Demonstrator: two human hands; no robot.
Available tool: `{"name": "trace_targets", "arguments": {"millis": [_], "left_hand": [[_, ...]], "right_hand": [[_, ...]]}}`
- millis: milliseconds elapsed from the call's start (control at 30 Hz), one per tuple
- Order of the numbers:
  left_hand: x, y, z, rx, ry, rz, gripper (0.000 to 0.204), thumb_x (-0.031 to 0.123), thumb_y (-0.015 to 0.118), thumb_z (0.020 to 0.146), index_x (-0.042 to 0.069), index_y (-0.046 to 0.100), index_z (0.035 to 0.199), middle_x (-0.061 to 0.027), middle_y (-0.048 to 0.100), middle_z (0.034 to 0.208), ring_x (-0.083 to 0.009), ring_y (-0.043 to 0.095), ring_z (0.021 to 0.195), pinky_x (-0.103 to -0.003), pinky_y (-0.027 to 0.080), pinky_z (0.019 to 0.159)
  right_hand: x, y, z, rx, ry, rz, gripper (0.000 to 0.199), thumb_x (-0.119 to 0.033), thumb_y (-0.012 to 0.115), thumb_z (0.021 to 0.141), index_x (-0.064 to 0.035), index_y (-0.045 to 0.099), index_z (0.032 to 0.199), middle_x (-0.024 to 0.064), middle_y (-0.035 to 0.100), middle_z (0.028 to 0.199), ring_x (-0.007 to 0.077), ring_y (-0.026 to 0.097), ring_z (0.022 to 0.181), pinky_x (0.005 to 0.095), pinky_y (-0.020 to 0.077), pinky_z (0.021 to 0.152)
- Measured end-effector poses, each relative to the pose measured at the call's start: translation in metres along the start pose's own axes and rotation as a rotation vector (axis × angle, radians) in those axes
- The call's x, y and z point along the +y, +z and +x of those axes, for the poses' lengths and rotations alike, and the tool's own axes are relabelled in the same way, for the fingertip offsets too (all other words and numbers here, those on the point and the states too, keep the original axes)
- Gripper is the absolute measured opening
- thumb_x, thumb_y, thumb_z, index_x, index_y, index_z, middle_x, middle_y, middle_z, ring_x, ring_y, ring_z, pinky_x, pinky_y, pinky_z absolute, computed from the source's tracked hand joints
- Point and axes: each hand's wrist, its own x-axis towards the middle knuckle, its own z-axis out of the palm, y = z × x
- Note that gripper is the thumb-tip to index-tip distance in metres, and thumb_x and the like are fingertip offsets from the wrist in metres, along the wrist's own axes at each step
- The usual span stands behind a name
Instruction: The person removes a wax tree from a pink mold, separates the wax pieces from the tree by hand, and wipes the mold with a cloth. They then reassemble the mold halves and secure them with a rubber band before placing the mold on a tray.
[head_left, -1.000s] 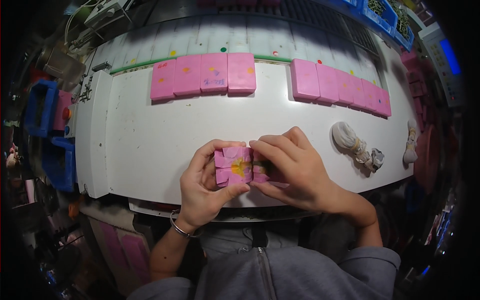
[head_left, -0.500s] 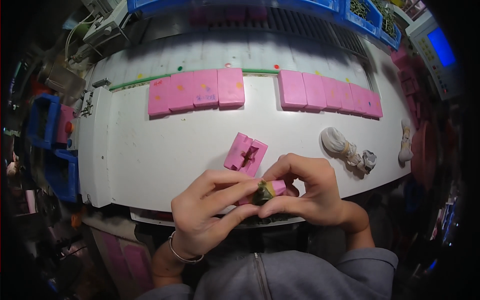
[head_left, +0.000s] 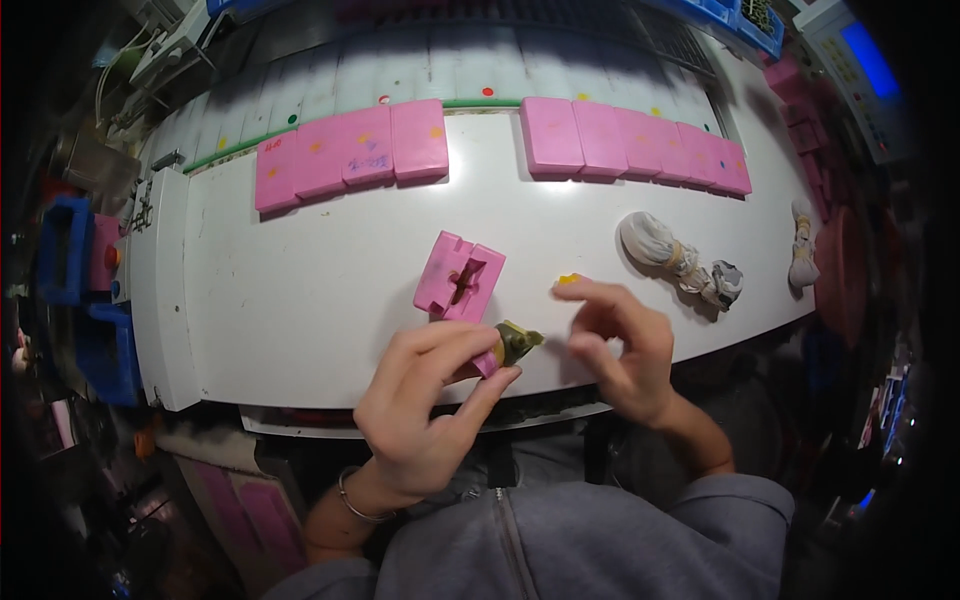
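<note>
Pinched between the thumb and fingers of my left hand (head_left: pixel 425 390) is a small dark green moulded piece (head_left: pixel 517 345), with pink and yellowish parts on its near side. My right hand (head_left: pixel 625 350) is apart from it, to the right, thumb and index finger spread. Just beyond the right index fingertip shows a small yellow and pink piece (head_left: pixel 569 281); whether the finger touches it I cannot tell. A pink block mould (head_left: pixel 460 275) with a carved cavity facing up lies on the white table, just past my left fingers.
Rows of pink blocks stand along the table's back, one group at left (head_left: pixel 350 155) and one at right (head_left: pixel 635 145). A tied white cloth bundle (head_left: pixel 680 260) lies at right, with a smaller bundle (head_left: pixel 802 245) beyond. Blue bins (head_left: pixel 105 345) sit at the left.
My right hand has let go of the green piece and moved right. The small yellow and pink piece now shows apart by its index finger. The view has shifted slightly.
</note>
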Motion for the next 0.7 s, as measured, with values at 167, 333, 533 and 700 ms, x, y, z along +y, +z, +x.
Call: {"name": "trace_targets", "arguments": {"millis": [167,333,533,700], "left_hand": [[0.007,0.014,-0.003,0.066,0.269,0.214,0.038,-0.01,0.076,0.061,0.001,0.063,0.095,-0.0122,0.061,0.09,-0.019,0.061,0.075,-0.026,0.05,0.063],[0.011,0.007,-0.001,0.017,0.259,0.15,0.038,-0.011,0.074,0.063,-0.001,0.063,0.098,-0.0133,0.061,0.092,-0.0187,0.062,0.079,-0.025,0.052,0.066],[0.017,0.005,-0.001,0.039,0.137,-0.127,0.031,-0.01,0.075,0.067,-0.002,0.063,0.094,-0.013,0.059,0.092,-0.0163,0.062,0.078,-0.023,0.054,0.065],[0.009,-0.008,-0.008,0.27,-0.031,-0.511,0.029,-0.001,0.066,0.081,-0.004,0.052,0.107,-0.0142,0.056,0.092,-0.0127,0.059,0.069,-0.022,0.052,0.06]], "right_hand": [[-0.029,0.017,-0.001,-0.167,0.267,0.553,0.031,-0.01,0.061,0.089,0.0001,0.052,0.117,0.0069,0.062,0.084,0.0054,0.056,0.065,0.0194,0.0452,0.055],[-0.023,0.021,-0.004,-0.038,0.017,0.258,0.028,-0.007,0.062,0.086,0.0008,0.056,0.112,0.0074,0.063,0.079,0.0067,0.057,0.064,0.0212,0.0461,0.056],[-0.036,0.017,-0.002,0.025,-0.056,0.293,0.023,-0.006,0.063,0.084,0.0016,0.06,0.106,0.0091,0.063,0.079,0.0097,0.058,0.063,0.0218,0.0461,0.057],[-0.025,-0.007,0.0,0.089,0.208,0.772,0.023,-0.008,0.053,0.091,0.0035,0.06,0.11,0.0066,0.061,0.073,0.0126,0.059,0.062,0.0218,0.0473,0.058]]}}
